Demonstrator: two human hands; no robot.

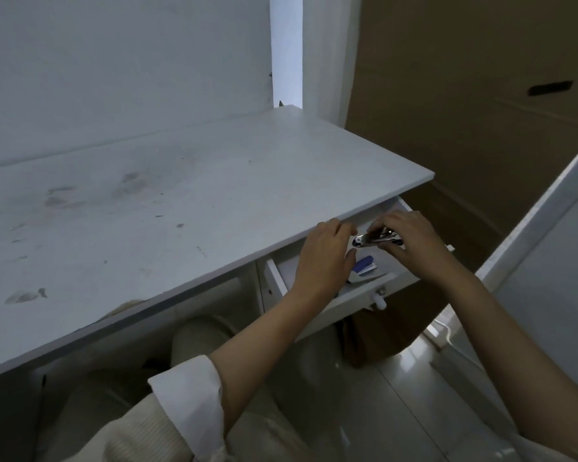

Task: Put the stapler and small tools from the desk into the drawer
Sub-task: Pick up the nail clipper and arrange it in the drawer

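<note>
The white drawer (pixel 357 296) under the desk's right end stands pulled out. Inside it lies a blue and white stapler (pixel 365 264) on some white paper. Above the drawer my right hand (pixel 409 240) grips a small shiny metal tool (pixel 376 240), which looks like a nail clipper or small plier. My left hand (pixel 324 258) is beside the tool's left end, fingers curled close to it; whether they touch it I cannot tell. My left wrist hides part of the drawer's inside.
The white desk top (pixel 181 208) carries only smudges and scuff marks. A small white knob (pixel 379 300) sticks out of the drawer front. Brown cardboard (pixel 464 111) stands to the right, and a white panel (pixel 548 228) leans at the far right. My knees are under the desk.
</note>
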